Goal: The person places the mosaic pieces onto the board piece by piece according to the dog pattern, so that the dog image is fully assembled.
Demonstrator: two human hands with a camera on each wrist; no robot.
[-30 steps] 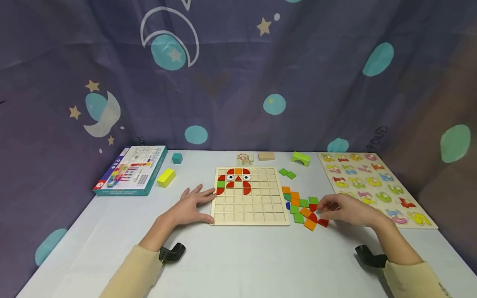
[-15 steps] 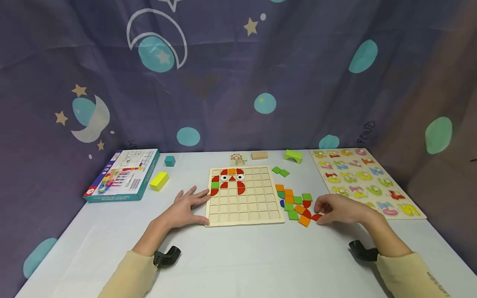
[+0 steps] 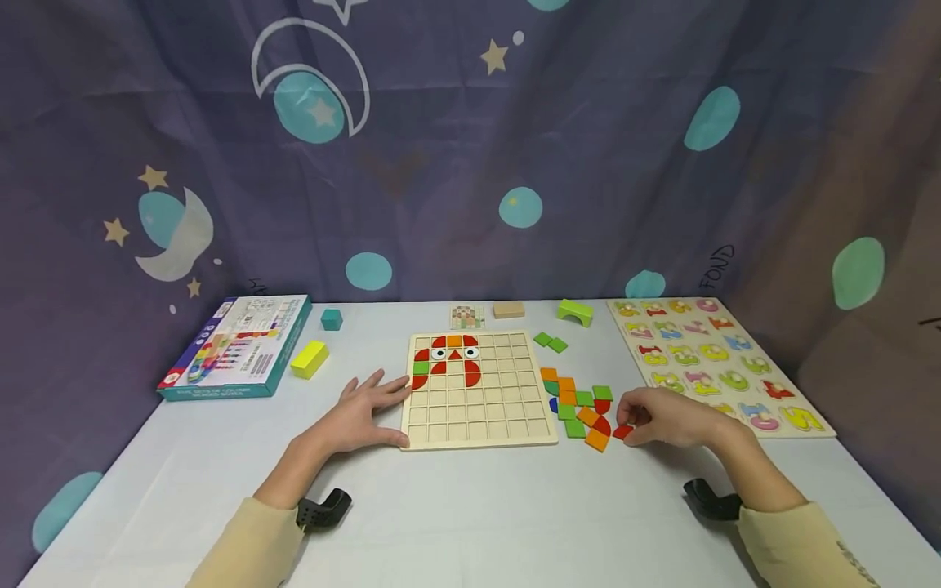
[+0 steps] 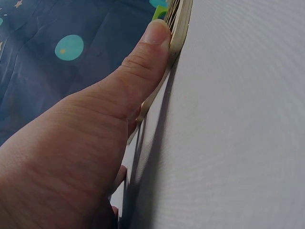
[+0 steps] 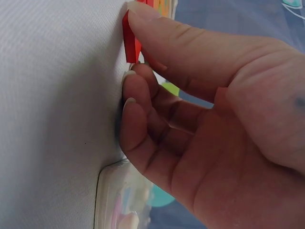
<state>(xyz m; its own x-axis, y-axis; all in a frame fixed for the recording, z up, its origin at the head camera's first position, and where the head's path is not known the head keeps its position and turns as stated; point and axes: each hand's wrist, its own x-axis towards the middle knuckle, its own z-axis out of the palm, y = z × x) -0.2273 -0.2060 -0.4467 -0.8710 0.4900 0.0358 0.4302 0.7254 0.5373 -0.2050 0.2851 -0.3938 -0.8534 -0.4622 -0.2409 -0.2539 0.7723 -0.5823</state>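
So we've got a pale wooden grid board (image 3: pixel 478 416) here, and let's call its middle our clock centre, 12 toward the dark purple backdrop (image 3: pixel 434 229). It's square, cut into little cells by thin raised strips. The filled part sits round 10 to 11 o'clock and looks like a face to us: two white eye tiles (image 3: pixel 439 354) with black pupils, a red triangle tile (image 3: pixel 455 354) between them, an orange square tile (image 3: pixel 455 340) at the top, a green square tile (image 3: pixel 421 368) on the 10 o'clock side, rounded red bits all around

Our left hand (image 3: pixel 362 416) is at about 8 to 9 o'clock, fingers spread wide and fairly straight, a fingertip at the board's 9 o'clock edge and the thumb touching the 8 o'clock corner. Our right hand (image 3: pixel 665 416) is out past 3 o'clock, fingers curled in, thumb and fingers narrowed in a pinch on a red tile (image 3: pixel 623 432) down by the tabletop. That tile's a bright flat red with a chunky edge, partly covered, so we can't tell its full shape

Just beside it, between 3 and 4, the loose tiles (image 3: pixel 566 412) lie in a zigzag bunch: orange and green squares, rounded reds, a teal one, a dark blue one. Two green tiles (image 3: pixel 558 345) sit apart at 2, a number puzzle (image 3: pixel 735 364) farther out at 3, a small picture card (image 3: pixel 467 317) at 12
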